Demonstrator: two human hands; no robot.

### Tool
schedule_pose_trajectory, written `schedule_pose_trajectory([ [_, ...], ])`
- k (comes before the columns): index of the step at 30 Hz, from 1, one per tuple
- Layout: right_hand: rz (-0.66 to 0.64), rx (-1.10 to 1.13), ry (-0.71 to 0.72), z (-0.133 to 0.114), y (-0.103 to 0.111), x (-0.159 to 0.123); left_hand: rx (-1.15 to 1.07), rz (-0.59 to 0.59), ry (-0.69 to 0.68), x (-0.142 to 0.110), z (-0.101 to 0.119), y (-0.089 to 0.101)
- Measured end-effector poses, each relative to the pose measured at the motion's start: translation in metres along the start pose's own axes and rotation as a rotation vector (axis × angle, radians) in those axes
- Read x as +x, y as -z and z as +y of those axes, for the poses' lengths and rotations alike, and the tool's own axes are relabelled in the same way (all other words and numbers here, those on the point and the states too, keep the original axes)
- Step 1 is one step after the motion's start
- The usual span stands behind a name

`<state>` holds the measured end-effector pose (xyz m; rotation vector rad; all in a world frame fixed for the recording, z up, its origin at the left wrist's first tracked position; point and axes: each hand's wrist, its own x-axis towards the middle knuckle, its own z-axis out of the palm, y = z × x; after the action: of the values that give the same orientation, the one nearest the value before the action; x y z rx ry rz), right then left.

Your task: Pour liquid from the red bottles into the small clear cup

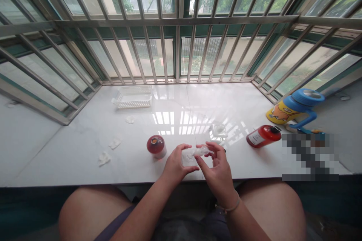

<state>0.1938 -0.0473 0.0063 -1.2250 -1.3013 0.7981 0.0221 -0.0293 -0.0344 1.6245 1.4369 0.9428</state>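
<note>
A clear, squarish bottle [186, 158] is gripped by my left hand [174, 163] just above the counter's front edge, its fingers along the far side and thumb near me. Over the bottle's top, my right hand [217, 166] pinches a whitish translucent pump head [202, 151] between thumb and fingers. Whether the pump head is seated in the neck or apart from it, I cannot tell. Left of my hands is a round bottle of red liquid [156, 147] with its neck uncapped. Beyond my right hand sits a clear square container [218, 131].
On the right are a red bottle with a black cap [263, 136] and a blue and yellow drink bottle [292, 107]. A white perforated basket [132, 101] stands at the back left. Crumpled tissues [115, 142] lie on the white counter [70, 158]. Metal window bars [177, 52] border the far edge.
</note>
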Motion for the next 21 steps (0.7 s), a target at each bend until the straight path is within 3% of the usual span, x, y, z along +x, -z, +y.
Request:
schedule_pose_trajectory([
  [5, -0.004, 0.14, -0.128, 0.01, 0.017, 0.008, -0.01, -0.015, -0.011, 0.0, 0.001, 0.002],
  [10, 0.155, 0.175, -0.147, 0.026, 0.057, 0.02, -0.001, -0.009, -0.028, -0.001, 0.0, 0.003],
  [16, 0.359, -0.101, -0.134, 0.054, 0.115, 0.031, -0.015, -0.011, -0.055, -0.001, -0.004, 0.002],
  [21, 0.421, -0.421, -0.168, 0.068, 0.142, 0.032, -0.003, -0.012, -0.063, -0.001, -0.004, 0.002],
])
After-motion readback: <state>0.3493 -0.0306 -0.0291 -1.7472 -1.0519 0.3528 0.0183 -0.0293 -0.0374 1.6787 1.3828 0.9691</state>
